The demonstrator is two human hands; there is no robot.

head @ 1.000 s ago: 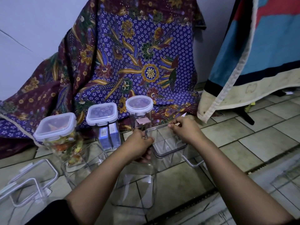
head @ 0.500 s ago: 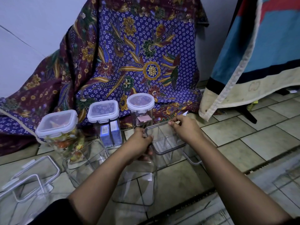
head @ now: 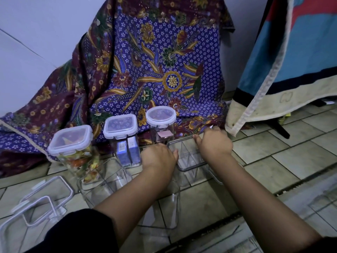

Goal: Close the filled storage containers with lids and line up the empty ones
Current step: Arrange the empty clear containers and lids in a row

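Note:
Three lidded containers stand in a row on the tiled floor: one with colourful contents (head: 76,157), one with blue boxes (head: 125,143), and a round-lidded one (head: 161,125) holding a pink item. An empty clear container (head: 189,157) stands right of them. My left hand (head: 158,157) grips its near-left rim and my right hand (head: 213,143) holds its far-right rim. Another empty clear container (head: 164,203) stands just below my left hand, and a third (head: 104,181) lies to its left.
Loose clear lids (head: 36,203) lie at the lower left. A batik cloth (head: 145,66) is draped against the wall behind the row. A blue and cream towel (head: 284,70) hangs at the right. Another clear item (head: 319,201) lies on the floor at the lower right.
Both hands keep their hold on the empty container's rim; its place beside the round-lidded one has barely changed. The view has tilted slightly.

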